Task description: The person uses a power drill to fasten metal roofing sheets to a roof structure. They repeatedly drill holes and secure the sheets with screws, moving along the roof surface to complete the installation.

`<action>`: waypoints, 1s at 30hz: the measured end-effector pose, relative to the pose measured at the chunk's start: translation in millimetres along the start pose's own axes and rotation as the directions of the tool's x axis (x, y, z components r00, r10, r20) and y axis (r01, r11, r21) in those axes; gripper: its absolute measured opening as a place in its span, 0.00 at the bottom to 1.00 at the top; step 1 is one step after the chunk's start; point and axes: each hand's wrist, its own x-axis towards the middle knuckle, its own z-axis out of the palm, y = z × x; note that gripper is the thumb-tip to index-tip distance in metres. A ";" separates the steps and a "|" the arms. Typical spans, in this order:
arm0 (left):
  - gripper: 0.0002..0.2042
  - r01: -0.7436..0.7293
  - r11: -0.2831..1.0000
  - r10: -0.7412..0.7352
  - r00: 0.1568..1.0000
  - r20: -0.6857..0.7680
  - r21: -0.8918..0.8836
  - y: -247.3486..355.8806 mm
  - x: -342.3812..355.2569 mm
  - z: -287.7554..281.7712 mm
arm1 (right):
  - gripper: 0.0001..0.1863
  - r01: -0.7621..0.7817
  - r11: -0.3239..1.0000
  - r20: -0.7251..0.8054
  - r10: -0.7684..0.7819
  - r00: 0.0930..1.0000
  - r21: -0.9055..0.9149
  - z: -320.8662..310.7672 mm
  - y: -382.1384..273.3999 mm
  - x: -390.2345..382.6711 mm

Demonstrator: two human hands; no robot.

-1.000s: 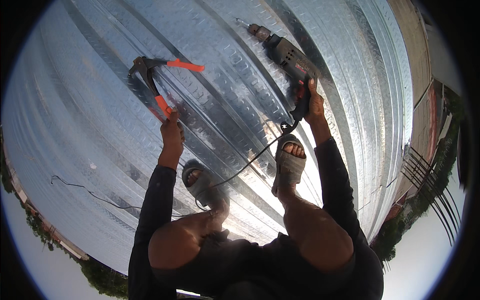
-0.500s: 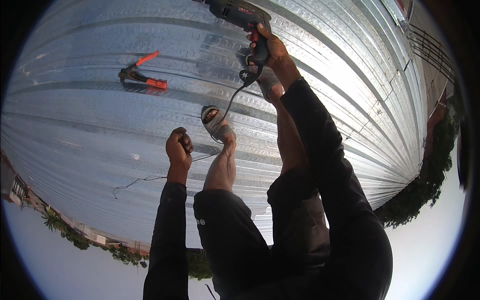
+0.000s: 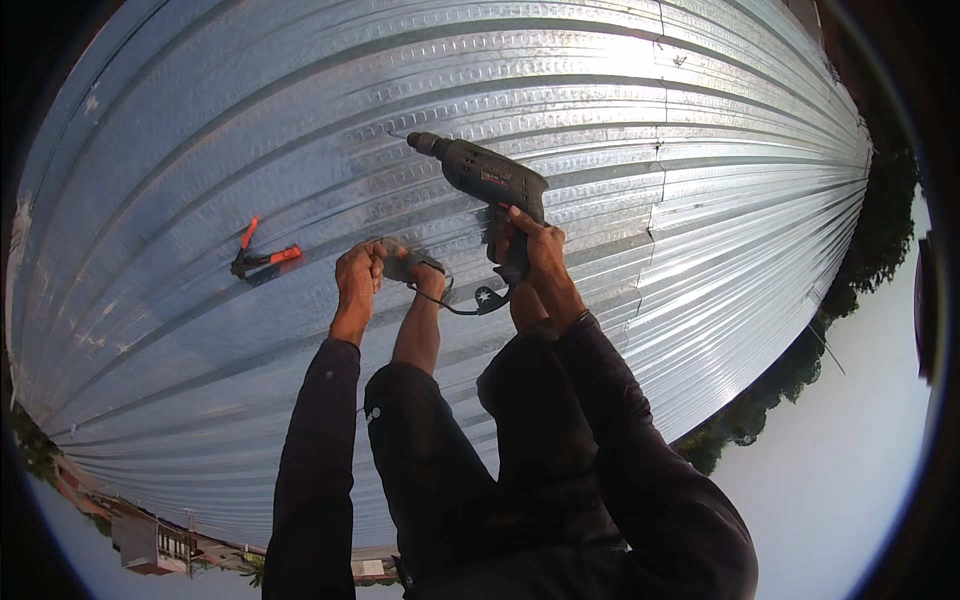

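Observation:
My right hand [image 3: 537, 243] grips a dark corded power drill [image 3: 487, 175] by its handle, its chuck and thin bit pointing to the upper left. Its black cord [image 3: 455, 308] hangs in a loop toward my feet. My left hand [image 3: 358, 275] is closed, fingers curled over whatever may be inside, which I cannot make out, and is held just left of my sandalled foot [image 3: 405, 260]. A hand riveter with orange grips [image 3: 272, 258] lies on the ribbed metal sheeting [image 3: 200, 150], left of that hand, with its handles apart.
The shiny corrugated sheeting spreads under and around me, with seams [image 3: 652, 230] on the right. Beyond its edge are dark trees [image 3: 850, 270] at the right and low buildings [image 3: 150, 540] at the lower left, with sky behind.
My left hand has let go of the riveter, which now lies on the sheeting. The drill has swung leftward and points more sideways in my right hand. The view has turned and moved.

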 end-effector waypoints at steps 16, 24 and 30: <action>0.56 0.054 0.953 -0.112 0.978 0.179 0.298 -119.1 145.3 351.4 | 0.18 0.215 0.845 -0.324 -0.405 0.855 -0.489 -167.2 3.4 69.1; 0.46 0.405 0.904 -0.421 0.899 0.121 0.133 -133.2 188.1 372.7 | 0.29 0.281 0.538 -0.146 -0.619 0.772 -0.795 -181.6 19.8 120.2; 0.34 0.419 0.904 -0.407 0.904 0.133 -0.087 -154.9 186.1 365.1 | 0.32 0.448 0.233 0.118 -0.769 0.628 -0.863 -192.3 37.5 133.0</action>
